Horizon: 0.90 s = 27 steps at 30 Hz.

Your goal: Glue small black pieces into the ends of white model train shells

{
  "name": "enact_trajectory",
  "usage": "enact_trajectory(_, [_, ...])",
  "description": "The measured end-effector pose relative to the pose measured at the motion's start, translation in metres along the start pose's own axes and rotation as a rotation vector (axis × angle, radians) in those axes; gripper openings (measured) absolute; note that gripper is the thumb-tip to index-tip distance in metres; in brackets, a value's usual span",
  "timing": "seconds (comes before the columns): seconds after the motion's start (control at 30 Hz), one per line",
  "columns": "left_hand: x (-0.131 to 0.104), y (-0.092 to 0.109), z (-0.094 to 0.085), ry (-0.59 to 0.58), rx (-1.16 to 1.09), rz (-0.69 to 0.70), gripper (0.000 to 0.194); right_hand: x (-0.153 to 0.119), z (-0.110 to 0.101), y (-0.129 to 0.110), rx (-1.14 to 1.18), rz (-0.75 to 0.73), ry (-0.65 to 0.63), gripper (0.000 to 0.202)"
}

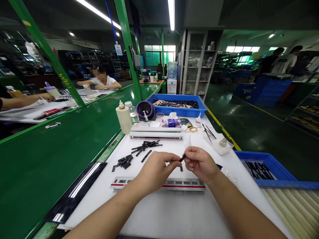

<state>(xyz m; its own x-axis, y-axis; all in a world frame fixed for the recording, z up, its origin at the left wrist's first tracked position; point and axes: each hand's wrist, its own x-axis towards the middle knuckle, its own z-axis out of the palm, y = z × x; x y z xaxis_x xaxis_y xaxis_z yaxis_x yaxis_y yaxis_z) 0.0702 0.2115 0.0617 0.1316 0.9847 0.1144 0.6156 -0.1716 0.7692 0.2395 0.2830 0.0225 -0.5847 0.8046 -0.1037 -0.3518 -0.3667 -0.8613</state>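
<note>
Between my two hands is a small black strip (183, 157). My left hand (159, 167) pinches its left end, and my right hand (199, 162) grips the other end. Just beneath my hands lies a white model train car body (184, 186) with a red stripe and a row of window openings, partly hidden by my left wrist. A loose black piece (181, 169) rests on the table behind it. To the left are a heap of small black pieces (126, 161) and a pile of longer black strips (147, 145).
Further back lie more white train bodies (156, 135), a squeeze bottle (123, 118), a tissue pack (171, 122) and tweezers (210, 131). A blue tray (179, 111) of black parts stands at the far end. Another blue bin (267, 179) sits right. A person (99, 81) works across the green bench.
</note>
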Motion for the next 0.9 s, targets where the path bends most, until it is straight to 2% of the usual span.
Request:
enact_trajectory(0.07, [-0.002, -0.001, -0.001, -0.002, 0.087, 0.155, 0.02, 0.0, -0.003, -0.002, 0.096, 0.158, -0.081, 0.022])
enact_trajectory(0.13, [-0.003, -0.004, -0.001, -0.004, 0.135, 0.305, 0.02, 0.001, -0.004, -0.003, 0.12, 0.245, -0.137, 0.02])
enact_trajectory(0.2, [-0.006, -0.009, 0.002, 0.006, 0.167, 0.406, 0.021, 0.001, -0.001, -0.001, 0.114, 0.28, -0.162, 0.02])
enact_trajectory(0.27, [-0.009, -0.011, 0.006, 0.072, 0.175, 0.419, 0.021, 0.0, 0.003, 0.003, 0.079, 0.233, -0.166, 0.021])
enact_trajectory(0.33, [-0.012, -0.009, 0.011, 0.183, 0.113, 0.273, 0.02, -0.005, 0.009, 0.007, -0.021, 0.003, -0.09, 0.021])
enact_trajectory(0.4, [-0.014, -0.004, 0.016, 0.246, -0.084, 0.025, 0.02, -0.014, 0.014, 0.011, -0.274, -0.364, 0.042, 0.015])
enact_trajectory(0.47, [-0.014, 0.001, 0.02, 0.212, -0.366, -0.173, 0.019, -0.023, 0.016, 0.013, -0.583, -0.696, 0.115, 0.006])
enact_trajectory(0.5, [-0.013, 0.003, 0.021, 0.174, -0.5, -0.22, 0.019, -0.027, 0.017, 0.013, -0.699, -0.798, 0.114, 0.005])
enact_trajectory(0.57, [-0.012, 0.005, 0.022, 0.099, -0.688, -0.244, 0.02, -0.03, 0.018, 0.013, -0.731, -0.837, 0.123, 0.006])
enact_trajectory(0.6, [-0.011, 0.005, 0.021, 0.062, -0.745, -0.244, 0.021, -0.029, 0.019, 0.012, -0.647, -0.77, 0.137, 0.006])
enact_trajectory(0.67, [-0.01, 0.005, 0.018, -0.03, -0.804, -0.234, 0.023, -0.024, 0.02, 0.011, -0.367, -0.506, 0.12, 0.015])
enact_trajectory(0.73, [-0.009, 0.004, 0.01, -0.123, -0.696, -0.208, 0.023, -0.017, 0.02, 0.011, -0.124, -0.254, 0.033, 0.025])
enact_trajectory(0.77, [-0.008, 0.002, 0.003, -0.119, -0.535, -0.191, 0.023, -0.014, 0.019, 0.01, -0.072, -0.196, -0.009, 0.027])
enact_trajectory(0.83, [-0.007, -0.006, -0.014, 0.004, -0.023, -0.173, 0.022, -0.01, 0.015, 0.008, -0.1, -0.225, -0.015, 0.027])
enact_trajectory(0.9, [-0.007, -0.021, -0.037, 0.171, 0.496, -0.202, 0.025, -0.008, 0.008, 0.003, -0.277, -0.357, 0.084, 0.023])
